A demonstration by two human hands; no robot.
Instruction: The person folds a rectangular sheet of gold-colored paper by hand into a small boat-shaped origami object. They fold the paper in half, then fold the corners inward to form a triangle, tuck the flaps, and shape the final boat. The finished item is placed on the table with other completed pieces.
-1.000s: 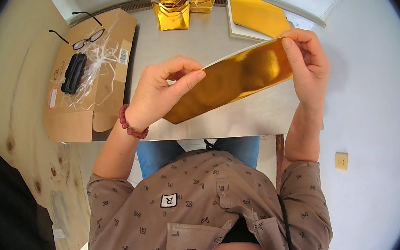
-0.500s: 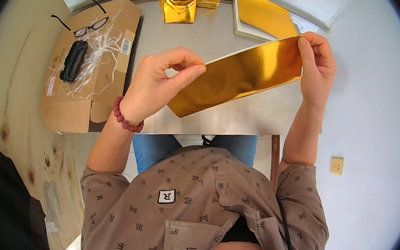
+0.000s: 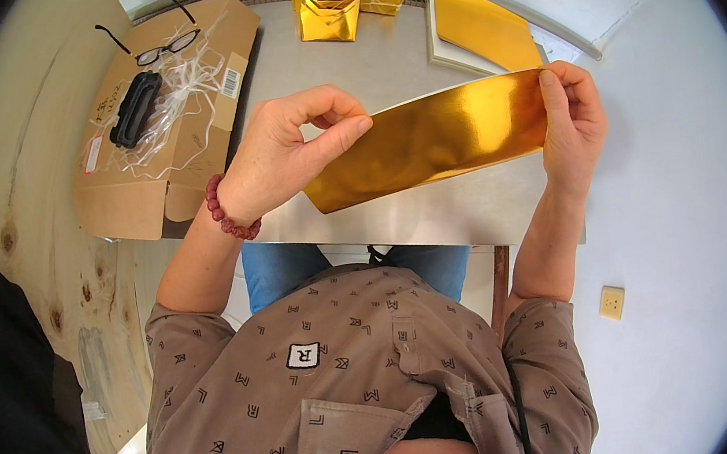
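Note:
A sheet of shiny gold foil paper is stretched between my two hands above the table, its gold face toward me and a thin white edge showing along the top. My left hand pinches it near the upper left edge between thumb and forefinger. At its right end my right hand grips the corner, thumb in front and curled fingers behind. Farther off, several folded gold foil pieces stand stacked. Right of them lies a stack of gold sheets on a white pad or board.
A cardboard box lies at the left, bearing eyeglasses, a black case-like plastic object and white plastic strands. The grey tabletop meets a white wall at the right, with an outlet low on it.
My right hand has shifted very slightly left and down with its end of the gold sheet. My left hand keeps its pinch almost unmoved.

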